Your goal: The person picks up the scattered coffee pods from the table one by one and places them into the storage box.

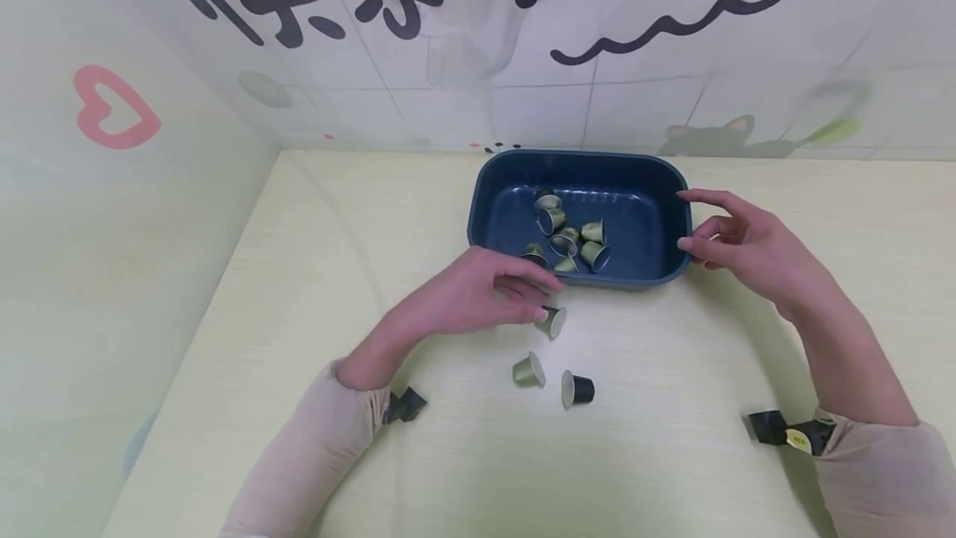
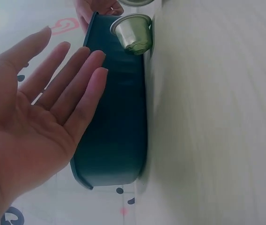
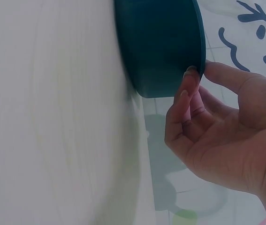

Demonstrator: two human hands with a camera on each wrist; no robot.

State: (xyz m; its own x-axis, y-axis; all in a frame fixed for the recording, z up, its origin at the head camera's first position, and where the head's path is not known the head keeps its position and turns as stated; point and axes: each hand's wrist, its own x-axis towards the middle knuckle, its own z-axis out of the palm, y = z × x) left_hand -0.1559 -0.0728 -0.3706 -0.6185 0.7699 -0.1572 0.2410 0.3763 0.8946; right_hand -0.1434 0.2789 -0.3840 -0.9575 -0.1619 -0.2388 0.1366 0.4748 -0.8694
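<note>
My right hand [image 1: 754, 251] pinches the right rim of a dark blue plastic bin [image 1: 648, 227]; in the right wrist view its fingers [image 3: 184, 101] bend at the bin's end wall. Several green and dark coffee capsules [image 1: 595, 256] lie jumbled inside, towards the left. My left hand [image 1: 485, 293] hovers by the near wall, its fingers [image 2: 83, 101] extended and holding nothing in the left wrist view. Below its fingertips, in the head view, a capsule [image 1: 554, 322] lies on its side. Closer to me are a light green capsule [image 1: 528, 370] and a black capsule [image 1: 577, 388].
The pale wooden table [image 1: 657, 447] meets a white wall [image 1: 418, 114] with printed black characters right behind the bin. Another white wall [image 1: 112, 256] with a pink heart rises on the left. Black straps show at both sleeve cuffs [image 1: 866, 438].
</note>
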